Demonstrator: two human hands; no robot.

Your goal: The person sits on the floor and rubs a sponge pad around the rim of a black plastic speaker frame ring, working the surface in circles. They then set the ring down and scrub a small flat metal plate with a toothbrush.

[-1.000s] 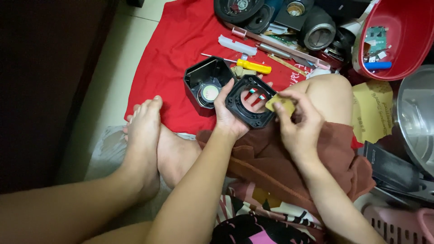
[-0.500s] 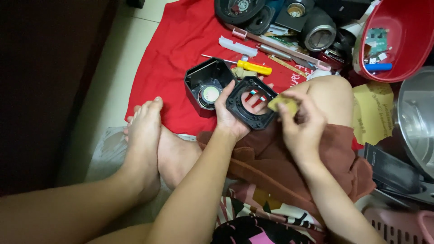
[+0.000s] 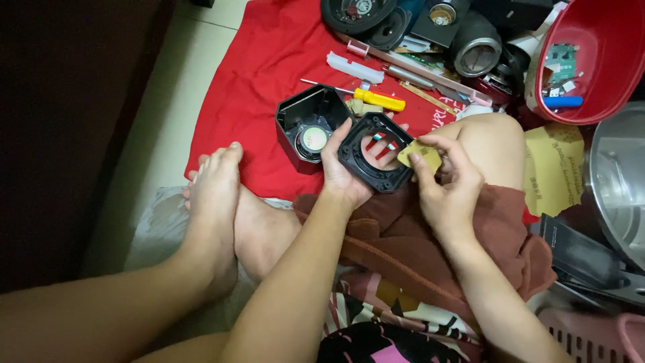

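My left hand [image 3: 351, 171] grips a black hexagonal frame [image 3: 375, 153] with a round opening, fingers showing through the hole. My right hand [image 3: 447, 183] pinches a small tan piece [image 3: 419, 154] against the frame's right edge. Just left of the frame stands a black hexagonal speaker housing [image 3: 310, 126] with a small round driver inside, resting on the red cloth [image 3: 262, 81].
A yellow-handled screwdriver [image 3: 377, 100] and other tools lie on the cloth behind. Speaker parts [image 3: 476, 48] pile at the top. A red bowl [image 3: 601, 60] with small parts sits top right, a metal pot [image 3: 621, 181] at right. My bare feet [image 3: 215, 202] rest left.
The frame and both hands stay almost in place. My right hand keeps working the tan piece at the frame's edge with small finger shifts.
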